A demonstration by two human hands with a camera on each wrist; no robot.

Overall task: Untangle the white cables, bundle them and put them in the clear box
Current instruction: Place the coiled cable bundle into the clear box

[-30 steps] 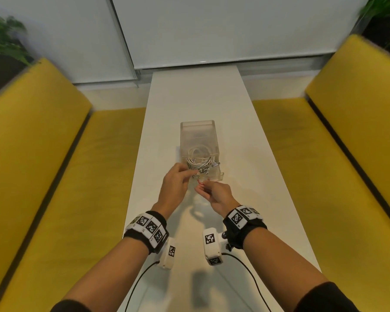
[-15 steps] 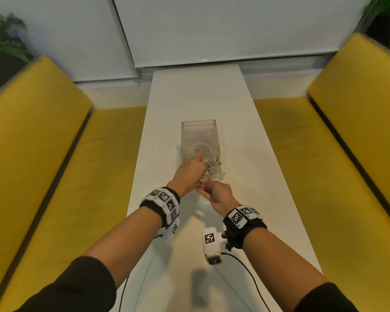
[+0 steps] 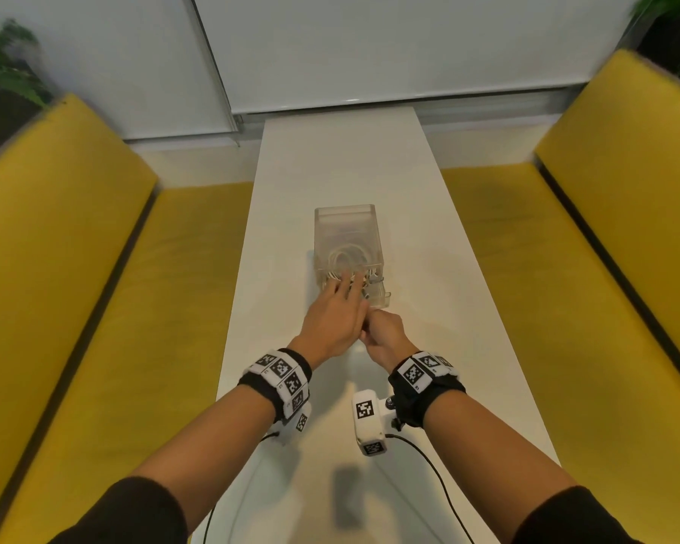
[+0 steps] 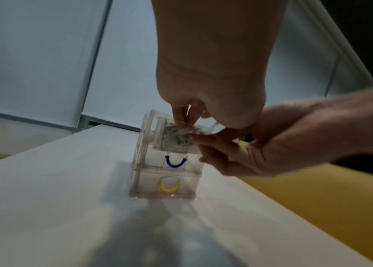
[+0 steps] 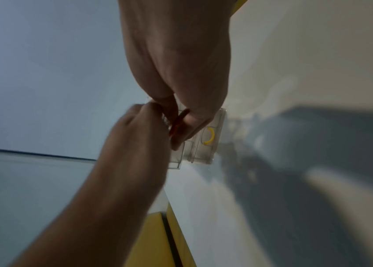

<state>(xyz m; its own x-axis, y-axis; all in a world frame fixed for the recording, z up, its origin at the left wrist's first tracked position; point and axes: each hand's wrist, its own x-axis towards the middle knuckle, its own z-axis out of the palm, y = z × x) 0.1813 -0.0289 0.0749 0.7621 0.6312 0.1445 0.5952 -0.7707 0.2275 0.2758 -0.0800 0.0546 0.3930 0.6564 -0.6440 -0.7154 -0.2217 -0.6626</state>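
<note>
A clear box (image 3: 345,225) with stacked drawers stands mid-table; its top drawer is pulled out toward me. Coiled white cables (image 3: 348,256) lie in that drawer. My left hand (image 3: 340,294) reaches over the drawer front, and its straight, spread fingers press down on the cables (image 4: 178,138). Just behind it, my right hand (image 3: 377,327) pinches the drawer's front at a small red handle (image 5: 177,122). In the left wrist view the box (image 4: 144,180) shows a blue and a yellow handle on its lower drawers. The left hand hides the nearest part of the cable bundle.
The long white table (image 3: 342,159) runs away from me between two yellow benches (image 3: 75,288). Black wrist-camera cords trail over the near table (image 3: 428,461). A white wall and blinds close the far end.
My left hand has moved forward from the drawer's front edge onto the cables inside, its fingers now spread. The right hand has stayed at the drawer front.
</note>
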